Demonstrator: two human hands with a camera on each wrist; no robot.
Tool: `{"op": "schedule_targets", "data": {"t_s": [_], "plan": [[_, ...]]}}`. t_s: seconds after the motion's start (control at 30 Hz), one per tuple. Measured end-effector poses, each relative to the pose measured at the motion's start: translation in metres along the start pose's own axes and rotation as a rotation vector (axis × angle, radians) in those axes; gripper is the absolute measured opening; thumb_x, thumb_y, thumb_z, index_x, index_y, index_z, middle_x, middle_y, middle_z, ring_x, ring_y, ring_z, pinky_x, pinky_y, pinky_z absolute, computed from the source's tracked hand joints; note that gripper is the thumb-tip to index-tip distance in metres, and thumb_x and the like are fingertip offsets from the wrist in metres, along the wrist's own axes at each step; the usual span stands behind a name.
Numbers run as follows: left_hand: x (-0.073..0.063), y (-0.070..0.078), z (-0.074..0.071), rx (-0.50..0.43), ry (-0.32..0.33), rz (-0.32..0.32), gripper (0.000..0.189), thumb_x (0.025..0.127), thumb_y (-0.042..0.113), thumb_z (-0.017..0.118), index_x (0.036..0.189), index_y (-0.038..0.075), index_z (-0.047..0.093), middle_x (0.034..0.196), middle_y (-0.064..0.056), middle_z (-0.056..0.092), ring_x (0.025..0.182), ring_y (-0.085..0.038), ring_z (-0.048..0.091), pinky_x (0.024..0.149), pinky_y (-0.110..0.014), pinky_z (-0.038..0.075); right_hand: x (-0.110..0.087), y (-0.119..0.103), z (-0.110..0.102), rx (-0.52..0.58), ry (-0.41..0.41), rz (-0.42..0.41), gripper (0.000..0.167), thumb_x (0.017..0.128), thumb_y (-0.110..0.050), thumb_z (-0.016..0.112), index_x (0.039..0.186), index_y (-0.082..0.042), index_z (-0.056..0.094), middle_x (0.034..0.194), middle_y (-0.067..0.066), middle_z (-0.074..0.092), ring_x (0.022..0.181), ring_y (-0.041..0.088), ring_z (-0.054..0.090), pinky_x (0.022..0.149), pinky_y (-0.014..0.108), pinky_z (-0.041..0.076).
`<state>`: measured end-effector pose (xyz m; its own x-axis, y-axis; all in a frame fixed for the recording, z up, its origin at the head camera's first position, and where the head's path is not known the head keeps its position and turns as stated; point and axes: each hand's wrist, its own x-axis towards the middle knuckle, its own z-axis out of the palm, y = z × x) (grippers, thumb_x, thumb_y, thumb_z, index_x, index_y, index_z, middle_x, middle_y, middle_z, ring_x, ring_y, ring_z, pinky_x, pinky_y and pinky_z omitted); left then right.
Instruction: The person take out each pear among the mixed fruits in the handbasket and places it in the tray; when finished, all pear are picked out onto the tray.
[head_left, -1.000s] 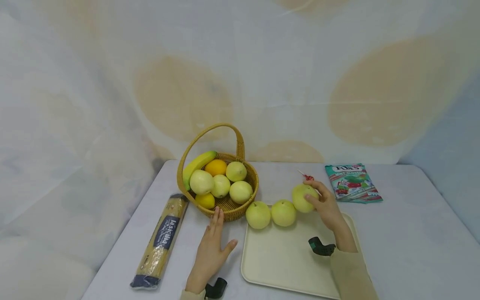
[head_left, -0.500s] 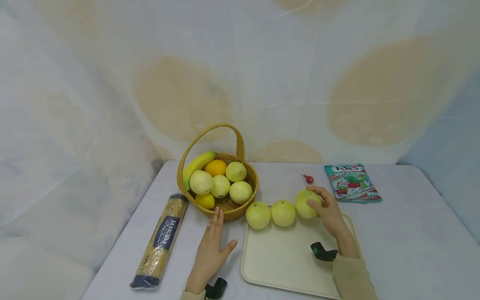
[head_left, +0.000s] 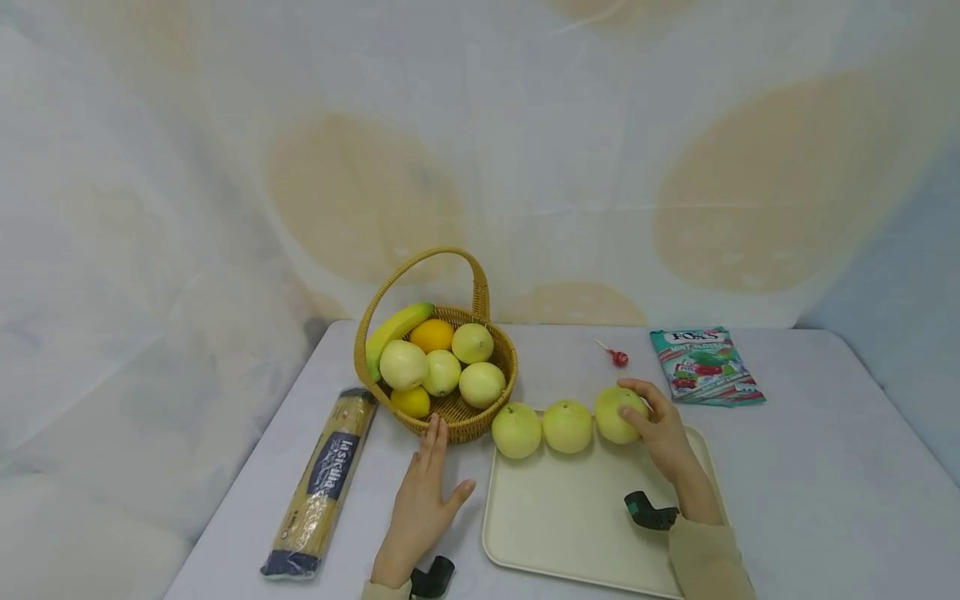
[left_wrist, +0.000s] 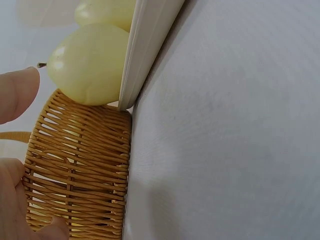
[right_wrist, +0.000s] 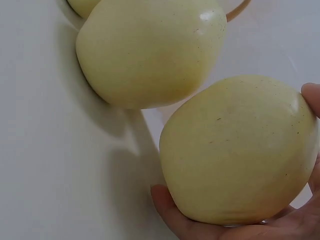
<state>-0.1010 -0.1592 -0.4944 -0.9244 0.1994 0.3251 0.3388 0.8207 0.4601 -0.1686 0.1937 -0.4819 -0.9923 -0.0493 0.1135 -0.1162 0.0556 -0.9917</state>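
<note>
My right hand grips a round yellow-green pear, thumb on its near side and fingers round its far side. In the right wrist view this speckled pear is just above the tray's surface, its shadow beside it. Two similar pears, the left one and the middle one, sit in a row along the far edge of the cream tray. My left hand lies with straight fingers at the front of a wicker basket; its fingertips appear to touch the weave.
The basket holds a banana, an orange, a yellow fruit and several pale round fruits. A pasta packet lies left of it. Behind the tray are a red lollipop and a green candy bag.
My right hand has brought the held pear toward me and slightly right, down to the tray's far side and out from in front of the lollipop. My left hand has stayed still.
</note>
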Motion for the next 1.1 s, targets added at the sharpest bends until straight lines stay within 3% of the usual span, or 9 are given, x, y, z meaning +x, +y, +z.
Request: {"op": "schedule_targets", "data": {"t_s": [0.4,0.63,1.0,1.1], "plan": [[-0.0001,0.0001,-0.0004,-0.001,-0.007,-0.011,0.087,0.090,0.036,0.066,0.155,0.005,0.017,0.163,-0.015,0.012,0.143,-0.042,0.030,0.109,-0.063,0.034,-0.0033,0.0006,0.0016,0.097,0.007,-0.040,0.032,0.097,-0.005,0.055,0.128,-0.008,0.052,0.120,-0.019,0.050,0.100,-0.007,0.053,0.077,0.010,0.051],[0.0003,0.0000,0.0001,0.001,0.000,-0.003,0.088,0.090,0.036,0.066,0.155,0.005,0.017,0.163,-0.015,0.013,0.142,-0.042,0.031,0.109,-0.063,0.034,-0.0025,0.0016,0.0032,-0.002,0.025,-0.031,0.031,0.096,-0.009,0.058,0.126,-0.017,0.056,0.122,-0.016,0.052,0.106,-0.008,0.049,0.085,0.004,0.044],[0.0002,-0.0012,0.0009,0.004,-0.008,-0.008,0.088,0.090,0.038,0.065,0.155,0.005,0.017,0.163,-0.015,0.013,0.142,-0.043,0.031,0.110,-0.063,0.033,-0.0039,0.0037,0.0035,-0.033,-0.006,-0.002,0.030,0.096,-0.009,0.057,0.126,-0.013,0.055,0.126,-0.009,0.051,0.109,-0.010,0.048,0.088,0.003,0.042],[-0.0002,-0.0018,0.0010,0.001,-0.013,-0.010,0.088,0.090,0.038,0.065,0.155,0.005,0.016,0.163,-0.015,0.012,0.142,-0.043,0.031,0.110,-0.063,0.033,-0.0040,0.0053,0.0029,-0.022,-0.009,-0.031,0.029,0.096,-0.006,0.055,0.125,-0.005,0.054,0.123,-0.010,0.054,0.109,-0.009,0.049,0.089,0.003,0.042]]}}
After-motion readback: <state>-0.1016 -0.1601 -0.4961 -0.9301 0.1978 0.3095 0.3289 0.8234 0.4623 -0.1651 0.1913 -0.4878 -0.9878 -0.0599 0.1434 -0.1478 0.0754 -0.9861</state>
